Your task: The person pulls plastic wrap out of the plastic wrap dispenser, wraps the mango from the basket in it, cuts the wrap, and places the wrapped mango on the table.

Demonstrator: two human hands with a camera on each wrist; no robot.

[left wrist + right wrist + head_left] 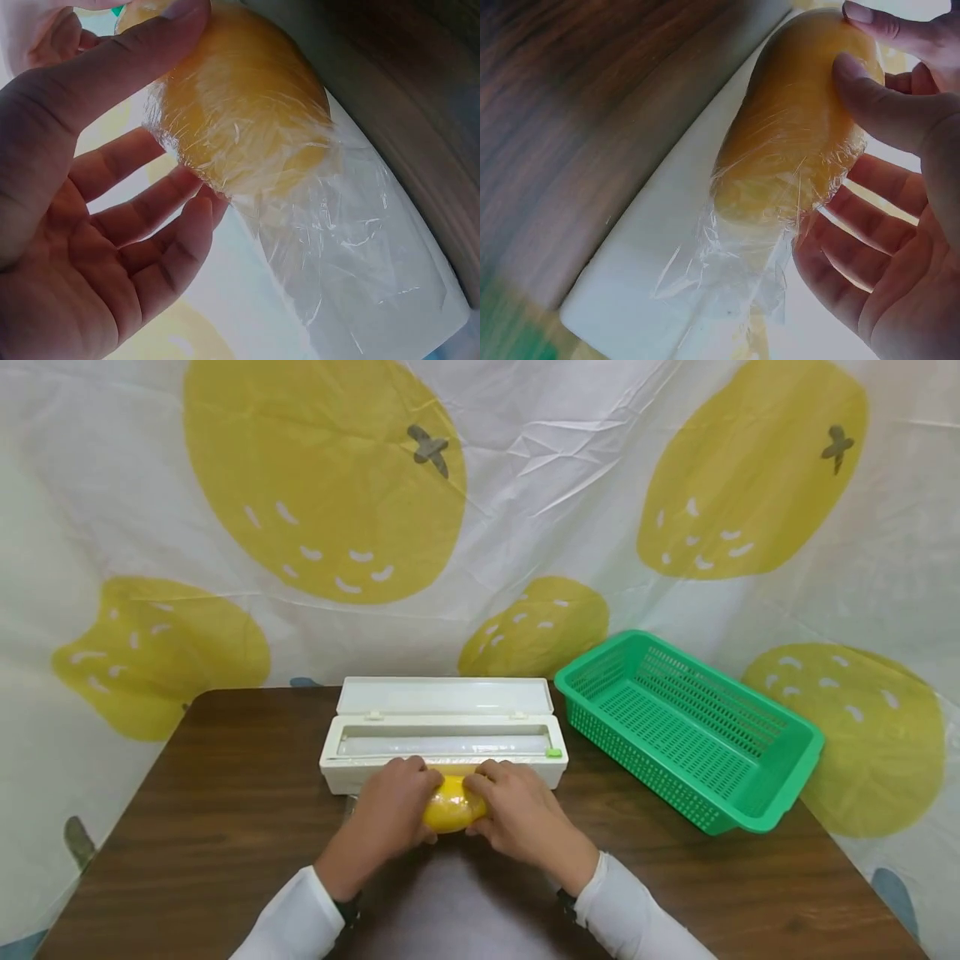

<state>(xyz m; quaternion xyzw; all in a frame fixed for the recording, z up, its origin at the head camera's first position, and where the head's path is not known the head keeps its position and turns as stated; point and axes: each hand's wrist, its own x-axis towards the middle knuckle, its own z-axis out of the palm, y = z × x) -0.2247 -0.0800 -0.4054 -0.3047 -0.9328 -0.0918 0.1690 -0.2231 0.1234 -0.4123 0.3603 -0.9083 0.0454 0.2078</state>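
Both hands hold a smooth yellow, mango-shaped fruit (453, 807) wrapped in clear cling film, just in front of a white cling film dispenser (444, 722). My left hand (396, 803) grips one end, its thumb pressed on the fruit and its fingers beneath the film. At the other end my right hand (519, 814) does likewise, thumb on top and fingers curled below. In the left wrist view a loose tail of film (330, 240) hangs past the fruit. Another crumpled flap of film (739, 274) spreads from the opposite end in the right wrist view.
The dispenser's lid (444, 695) stands raised, with a film roll (442, 745) inside and a green slider (553, 752) at its right. A green perforated basket (637, 760) sits at the back right of the brown table (202, 827). A fruit-print curtain (525, 510) hangs behind.
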